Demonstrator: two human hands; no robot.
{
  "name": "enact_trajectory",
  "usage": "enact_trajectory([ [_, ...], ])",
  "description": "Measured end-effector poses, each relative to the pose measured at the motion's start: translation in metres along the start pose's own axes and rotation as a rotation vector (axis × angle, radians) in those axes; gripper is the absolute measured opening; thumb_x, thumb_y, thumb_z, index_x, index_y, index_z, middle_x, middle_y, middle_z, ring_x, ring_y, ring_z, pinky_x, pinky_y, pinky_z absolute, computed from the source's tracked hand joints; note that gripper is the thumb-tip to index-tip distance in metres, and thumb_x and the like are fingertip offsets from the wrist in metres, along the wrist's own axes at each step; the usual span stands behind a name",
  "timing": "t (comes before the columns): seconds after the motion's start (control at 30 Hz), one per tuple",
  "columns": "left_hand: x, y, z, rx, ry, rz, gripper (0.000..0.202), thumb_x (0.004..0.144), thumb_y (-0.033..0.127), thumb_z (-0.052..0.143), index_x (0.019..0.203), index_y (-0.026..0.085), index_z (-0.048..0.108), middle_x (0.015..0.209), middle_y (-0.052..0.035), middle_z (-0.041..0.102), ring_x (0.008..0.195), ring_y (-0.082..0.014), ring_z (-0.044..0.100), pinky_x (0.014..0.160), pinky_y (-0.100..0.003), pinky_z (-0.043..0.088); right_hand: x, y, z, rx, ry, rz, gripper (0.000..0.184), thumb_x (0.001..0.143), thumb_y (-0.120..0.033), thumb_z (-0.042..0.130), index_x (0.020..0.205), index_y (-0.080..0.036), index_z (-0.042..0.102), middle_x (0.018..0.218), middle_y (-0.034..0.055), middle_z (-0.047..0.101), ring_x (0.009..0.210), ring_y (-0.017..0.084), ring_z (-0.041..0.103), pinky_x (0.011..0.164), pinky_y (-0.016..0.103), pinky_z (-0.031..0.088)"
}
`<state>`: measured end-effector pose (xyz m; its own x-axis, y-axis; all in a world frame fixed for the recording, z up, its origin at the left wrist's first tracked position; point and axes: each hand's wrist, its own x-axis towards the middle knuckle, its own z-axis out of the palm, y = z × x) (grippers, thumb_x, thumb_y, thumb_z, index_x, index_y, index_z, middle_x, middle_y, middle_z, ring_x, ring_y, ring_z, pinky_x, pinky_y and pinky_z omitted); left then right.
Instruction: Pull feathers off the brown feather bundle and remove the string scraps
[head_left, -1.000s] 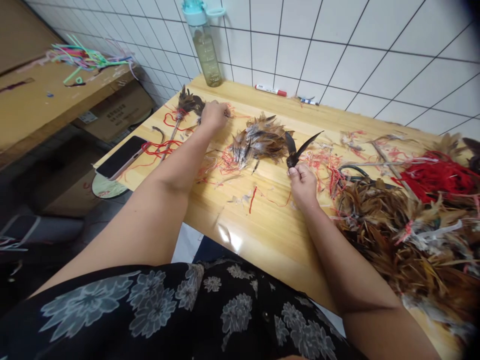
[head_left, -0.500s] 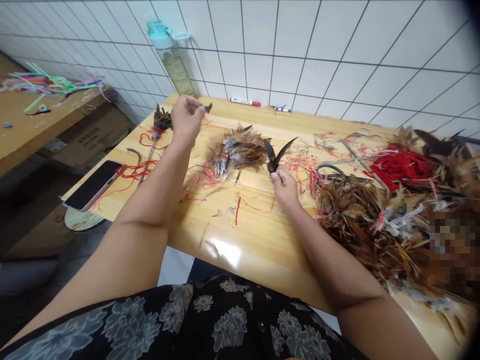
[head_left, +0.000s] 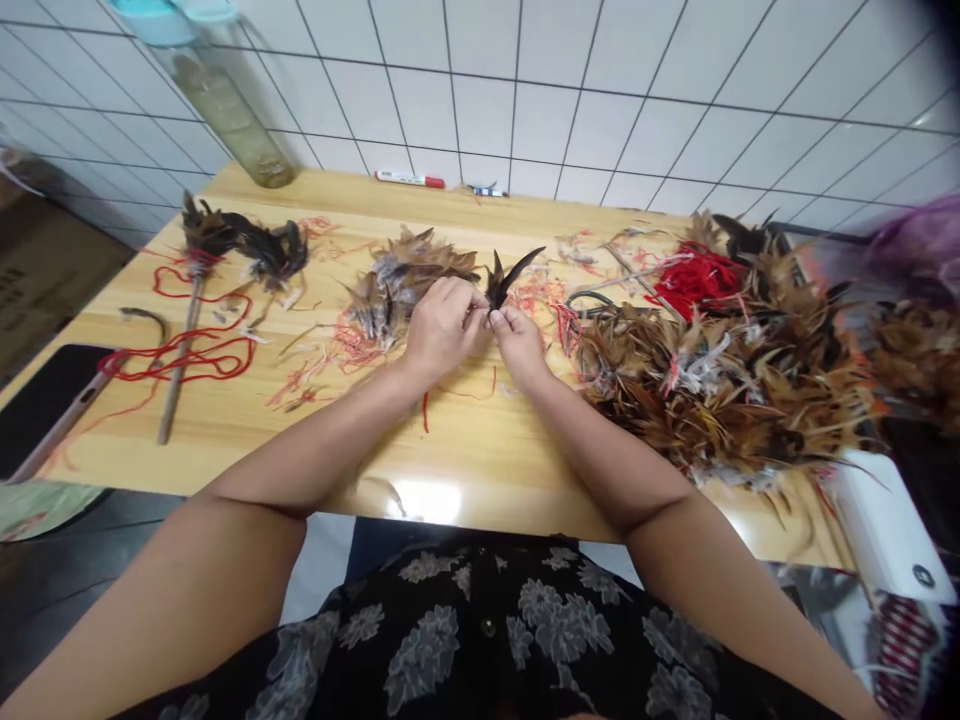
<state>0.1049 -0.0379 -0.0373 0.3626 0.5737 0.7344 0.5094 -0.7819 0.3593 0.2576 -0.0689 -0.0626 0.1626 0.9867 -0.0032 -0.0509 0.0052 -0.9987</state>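
1. the dark feathers [head_left: 498,287] are held above the middle of the wooden table [head_left: 517,475], standing upward between the two hands.
2. the right hand [head_left: 520,347] has its thumb and forefinger pressed together on the lower end of these feathers. the left hand [head_left: 444,325] has its fingertips brought together at this end, and it seems to pinch there also; whether a smaller piece is hidden inside, i cannot tell.
3. in my judgement, the feathers could slip or spread if one pinch becomes loose, because only their thin ends are gripped.
4. the loose threads [head_left: 544,298] lie near the right hand, so they could catch if the hands go lower.
5. the red string [head_left: 225,372] lies across the wooden stick [head_left: 172,400]; pulling the stick might tangle it.
6. on the table are also a brown feather bundle [head_left: 420,262], a large feather heap [head_left: 720,400] at the right and a phone [head_left: 49,405] at the left.
7. a bottle [head_left: 232,120] and a red marker [head_left: 410,180] are near the white tiled wall [head_left: 555,90].
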Motion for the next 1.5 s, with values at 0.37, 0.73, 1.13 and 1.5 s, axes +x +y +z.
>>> enact_trajectory([
  [0.37, -0.008, -0.001, 0.004, -0.105, -0.049, -0.15, 0.012, 0.105, 0.029, 0.065, 0.094, 0.029, 0.066, 0.099, -0.0086, 0.082, 0.098, -0.0291, 0.076, 0.095, -0.043, 0.061, -0.001, -0.008, 0.007, 0.193, 0.028, 0.059, 0.046, 0.099, -0.05, 0.086, 0.071, -0.025, 0.059, 0.07, -0.0046, 0.058, 0.068, 0.012, 0.044, 0.067, 0.029, 0.038],
  [0.73, -0.013, 0.009, -0.002, -0.211, -0.04, -0.214, 0.013, 0.106, 0.029, 0.069, 0.099, 0.026, 0.08, 0.106, -0.0085, 0.085, 0.101, -0.0266, 0.078, 0.092, -0.04, 0.063, -0.001, -0.015, 0.003, 0.217, 0.056, 0.145, 0.058, 0.08, -0.07, 0.1, 0.074, -0.024, 0.065, 0.069, -0.0048, 0.058, 0.069, 0.012, 0.044, 0.068, 0.028, 0.043],
  [1.13, -0.007, -0.005, 0.001, -0.762, -0.122, -0.651, 0.04, 0.079, 0.037, 0.106, 0.083, 0.023, 0.069, 0.088, -0.002, 0.075, 0.084, -0.0209, 0.072, 0.082, -0.036, 0.062, 0.003, -0.001, -0.005, 0.149, -0.131, -0.026, 0.075, 0.069, -0.089, 0.095, 0.073, -0.026, 0.054, 0.07, -0.0052, 0.046, 0.075, 0.014, 0.044, 0.073, 0.03, 0.039],
  [1.5, -0.011, -0.016, 0.0, -1.017, -0.189, -0.804, 0.059, 0.07, 0.046, 0.115, 0.088, 0.023, 0.064, 0.075, -0.0003, 0.063, 0.07, -0.0211, 0.07, 0.064, -0.035, 0.056, 0.003, 0.001, -0.013, -0.196, -0.245, -0.151, 0.044, 0.103, -0.041, 0.08, 0.07, -0.025, 0.056, 0.079, -0.0008, 0.053, 0.085, 0.018, 0.054, 0.094, 0.035, 0.049],
])
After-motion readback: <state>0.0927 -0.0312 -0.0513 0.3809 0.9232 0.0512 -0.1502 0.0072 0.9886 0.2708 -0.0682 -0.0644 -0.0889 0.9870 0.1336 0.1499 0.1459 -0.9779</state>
